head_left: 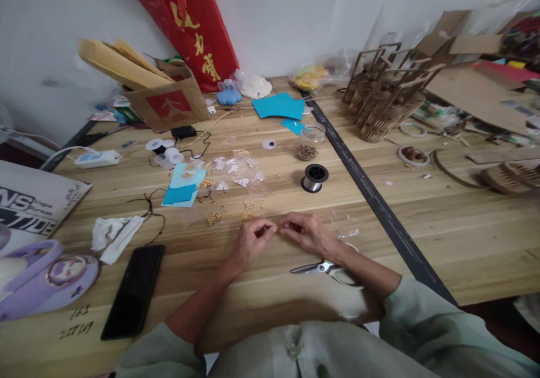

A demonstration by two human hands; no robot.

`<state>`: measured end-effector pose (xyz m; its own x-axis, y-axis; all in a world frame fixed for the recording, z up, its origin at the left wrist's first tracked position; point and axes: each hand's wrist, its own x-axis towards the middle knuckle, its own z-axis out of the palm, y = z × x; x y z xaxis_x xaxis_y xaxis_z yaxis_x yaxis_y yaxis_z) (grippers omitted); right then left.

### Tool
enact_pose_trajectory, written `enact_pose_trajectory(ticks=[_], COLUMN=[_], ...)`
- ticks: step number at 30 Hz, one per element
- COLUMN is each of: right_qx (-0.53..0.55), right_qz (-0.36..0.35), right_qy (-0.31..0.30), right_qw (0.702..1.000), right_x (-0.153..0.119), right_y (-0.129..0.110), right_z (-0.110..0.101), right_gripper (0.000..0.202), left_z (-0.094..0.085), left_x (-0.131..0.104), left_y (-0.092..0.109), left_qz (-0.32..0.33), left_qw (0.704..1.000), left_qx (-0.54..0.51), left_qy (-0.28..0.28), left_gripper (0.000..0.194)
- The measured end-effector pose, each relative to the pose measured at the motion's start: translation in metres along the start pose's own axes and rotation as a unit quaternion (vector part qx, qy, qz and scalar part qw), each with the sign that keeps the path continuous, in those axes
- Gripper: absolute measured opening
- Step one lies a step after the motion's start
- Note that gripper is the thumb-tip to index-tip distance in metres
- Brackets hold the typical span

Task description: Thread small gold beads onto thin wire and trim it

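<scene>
Fine work: left hand (252, 243) and right hand (307, 234) pinch near gold beads (215, 218), on what I can't tell; the next move likely wants steadiness.

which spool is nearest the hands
The black-flanged spool of silvery line, standing just beyond the right hand; the white spools are farther off, toward the left.

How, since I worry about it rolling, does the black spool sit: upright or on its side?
Upright: the black spool stands on one round end, with the other facing up and silvery wire between.
</scene>
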<state>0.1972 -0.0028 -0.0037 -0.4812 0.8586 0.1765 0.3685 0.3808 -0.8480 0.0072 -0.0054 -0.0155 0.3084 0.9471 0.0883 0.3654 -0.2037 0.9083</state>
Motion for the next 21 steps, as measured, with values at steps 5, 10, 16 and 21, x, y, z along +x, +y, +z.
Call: enact_pose_trajectory(ticks=[5, 10, 16, 21], right_qx=[-0.128, -0.263, -0.337, -0.242], right_qz=[-0.093, -0.109, -0.078, -0.068], right_qy=[-0.010, -0.017, -0.057, -0.043], right_qw=[0.987, 0.958, 0.937, 0.967], right_x=[-0.002, -0.004, -0.006, -0.004], right_y=[0.005, 0.000, -0.005, 0.001], right_z=[0.003, 0.003, 0.006, 0.007], right_gripper=[0.019, 0.018, 0.011, 0.014], left_z=[0.002, 0.003, 0.002, 0.002], left_x=[0.000, -0.002, -0.006, -0.008], left_y=[0.001, 0.002, 0.003, 0.009], left_qz=[0.008, 0.057, 0.119, 0.106], left_qw=[1.000, 0.995, 0.974, 0.978], left_qx=[0.012, 0.077, 0.194, 0.180], left_qy=[-0.003, -0.001, -0.013, -0.022], left_gripper=[0.019, 0.020, 0.024, 0.022])
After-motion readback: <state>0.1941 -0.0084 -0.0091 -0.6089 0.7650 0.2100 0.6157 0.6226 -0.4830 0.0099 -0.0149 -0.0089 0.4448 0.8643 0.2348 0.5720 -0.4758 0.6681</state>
